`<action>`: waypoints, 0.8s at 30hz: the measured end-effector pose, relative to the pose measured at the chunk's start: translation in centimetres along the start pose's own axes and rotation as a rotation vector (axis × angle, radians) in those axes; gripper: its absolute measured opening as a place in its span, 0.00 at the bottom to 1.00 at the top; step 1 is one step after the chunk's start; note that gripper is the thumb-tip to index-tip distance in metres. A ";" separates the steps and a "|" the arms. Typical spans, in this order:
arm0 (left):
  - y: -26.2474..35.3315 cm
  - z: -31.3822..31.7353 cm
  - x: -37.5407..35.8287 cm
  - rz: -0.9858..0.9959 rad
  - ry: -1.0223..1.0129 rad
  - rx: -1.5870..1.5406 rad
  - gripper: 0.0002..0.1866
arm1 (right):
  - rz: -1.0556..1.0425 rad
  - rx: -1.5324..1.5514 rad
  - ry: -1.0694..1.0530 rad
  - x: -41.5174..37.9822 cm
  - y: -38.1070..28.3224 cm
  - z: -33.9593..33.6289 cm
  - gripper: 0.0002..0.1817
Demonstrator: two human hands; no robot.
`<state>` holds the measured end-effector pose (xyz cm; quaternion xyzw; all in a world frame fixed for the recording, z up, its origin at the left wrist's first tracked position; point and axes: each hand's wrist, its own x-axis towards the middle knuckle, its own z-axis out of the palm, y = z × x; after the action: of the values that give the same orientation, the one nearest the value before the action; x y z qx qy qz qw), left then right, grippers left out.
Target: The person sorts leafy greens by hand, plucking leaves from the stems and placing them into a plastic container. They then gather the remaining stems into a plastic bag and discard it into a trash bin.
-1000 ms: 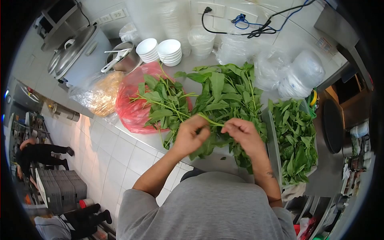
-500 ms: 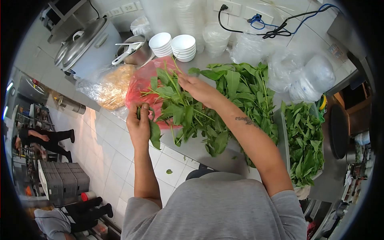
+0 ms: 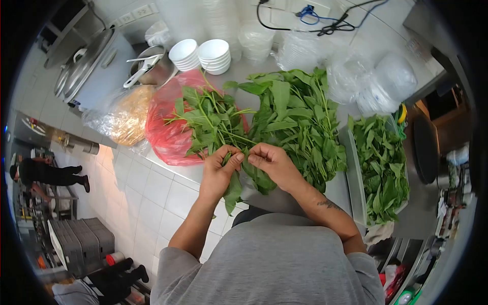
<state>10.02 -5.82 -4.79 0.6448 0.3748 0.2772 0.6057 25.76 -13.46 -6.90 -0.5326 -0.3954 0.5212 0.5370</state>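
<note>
Head view: a loose bunch of leafy stems (image 3: 211, 119) is seen lying just beyond the left hand (image 3: 216, 170), partly over a red plastic bag (image 3: 165, 136); the left hand is placed nearer to it than the right hand (image 3: 275, 163);
Bunch stems: fanned in several directions, with no single long axis shared; one long stem is slanted down toward the gap between the hands;
Left hand: almost closed, with fingers curled and thumb bent over; a green leaf (image 3: 233, 194) is gripped, its length hung below the fist toward the wearer's body;
Right hand: thumb and forefinger are drawn into a pinch just beside the left thumb; whether a stem is caught between the tips cannot be told;
Large pile (image 3: 300, 122): spread on the table (image 3: 269, 202), beyond the right hand and to its right; the right hand is nearer here;
Clear container (image 3: 355, 183): stood past the right forearm, at the pile's right; it is filled with leaves (image 3: 380, 170)
</note>
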 end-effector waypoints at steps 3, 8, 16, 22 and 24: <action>-0.3 0.4 0.4 0.010 -0.107 -0.033 0.06 | -0.016 0.127 0.037 -1.0 0.1 -1.1 0.07; -1.9 1.2 0.6 -0.145 -0.124 -0.184 0.04 | 0.049 0.356 0.000 -2.2 2.5 -1.1 0.11; -1.3 -0.5 0.4 -0.130 -0.241 -0.173 0.03 | -0.203 -0.519 0.395 -5.5 3.8 -4.8 0.06; -3.3 2.8 0.4 0.250 -0.320 0.201 0.09 | -0.008 -1.209 0.762 -7.9 6.5 -11.7 0.18; -3.5 5.6 0.9 0.409 -0.304 0.359 0.09 | 0.130 -1.096 0.700 -7.3 6.5 -12.8 0.19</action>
<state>14.59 -8.38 -8.93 0.8375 0.1853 0.2233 0.4630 36.37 -23.35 -13.89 -0.8903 -0.3726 0.0714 0.2520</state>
